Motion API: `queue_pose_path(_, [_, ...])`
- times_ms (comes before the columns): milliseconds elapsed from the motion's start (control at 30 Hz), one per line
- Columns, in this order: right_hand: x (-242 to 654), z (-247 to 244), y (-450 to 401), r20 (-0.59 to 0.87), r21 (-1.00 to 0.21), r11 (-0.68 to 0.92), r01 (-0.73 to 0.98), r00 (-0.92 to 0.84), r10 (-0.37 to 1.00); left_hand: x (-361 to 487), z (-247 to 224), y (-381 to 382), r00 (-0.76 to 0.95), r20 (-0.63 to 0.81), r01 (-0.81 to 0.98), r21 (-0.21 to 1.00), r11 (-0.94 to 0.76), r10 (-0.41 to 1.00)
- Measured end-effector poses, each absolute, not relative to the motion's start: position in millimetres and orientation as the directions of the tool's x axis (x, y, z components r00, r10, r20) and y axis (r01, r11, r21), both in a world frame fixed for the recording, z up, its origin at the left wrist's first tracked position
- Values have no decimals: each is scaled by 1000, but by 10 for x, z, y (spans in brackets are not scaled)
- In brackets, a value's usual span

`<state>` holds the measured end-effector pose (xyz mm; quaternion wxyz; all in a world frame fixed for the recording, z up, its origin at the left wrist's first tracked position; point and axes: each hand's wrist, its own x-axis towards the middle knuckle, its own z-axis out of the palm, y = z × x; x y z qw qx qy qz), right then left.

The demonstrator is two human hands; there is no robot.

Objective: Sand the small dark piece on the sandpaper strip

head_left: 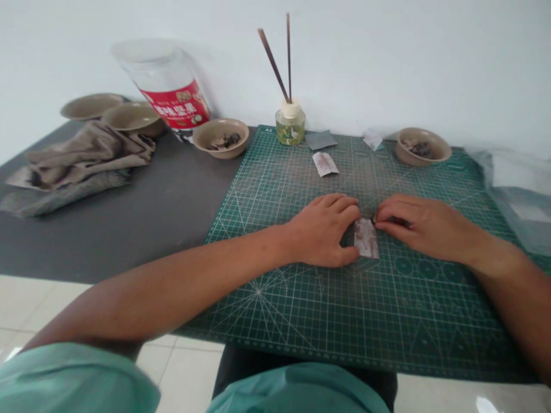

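Observation:
A small whitish piece of sandpaper (367,240) with brown smudges lies on the green cutting mat (301,304). My left hand (322,232) holds it down along its left side, the thumb at the lower edge and the fingertips near the upper edge. At the upper right corner of the sandpaper, my right hand (424,225) pinches a small dark piece (374,219), mostly hidden by the fingertips. Farther back on the mat lie another smudged sandpaper piece (326,164) and a grey sheet (321,140).
Bowls with small dark pieces stand at the back, one left (221,150) and one right (424,160). Between them is a reed diffuser (290,123). A plastic jar (172,97), more bowls (92,106) and a crumpled cloth (94,150) occupy the left. A plastic bag (523,195) lies right.

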<state>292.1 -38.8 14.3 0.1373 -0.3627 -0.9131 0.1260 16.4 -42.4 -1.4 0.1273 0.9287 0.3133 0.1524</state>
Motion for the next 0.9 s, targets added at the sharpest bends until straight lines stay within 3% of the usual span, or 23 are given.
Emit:
queue_pose_path(100, [2885, 133, -452, 106, -382, 722, 576, -749, 654, 167, -11, -424, 764, 195, 539, 332, -774, 615])
queue_pose_path(300, [2920, 145, -392, 164, -282, 702, 654, -688, 706, 166, -13, -425, 759, 196, 544, 331, -771, 620])
queue_pose_path(500, [2886, 165, -462, 42, -425, 714, 556, -776, 629, 165, -16, -427, 761, 204, 539, 331, -774, 617])
queue_pose_path(667, [2914, 144, -399, 142, -324, 686, 652, -683, 716, 165, -22, -420, 760, 202, 542, 327, -774, 617])
queue_pose_path(800, [2886, 149, -440, 66, -409, 731, 546, -782, 620, 164, -33, -414, 764, 212, 531, 329, -781, 609])
queue_pose_path(900, [2842, 131, -465, 88, -374, 748, 548, -782, 616, 164, -34, -411, 764, 212, 531, 331, -780, 610])
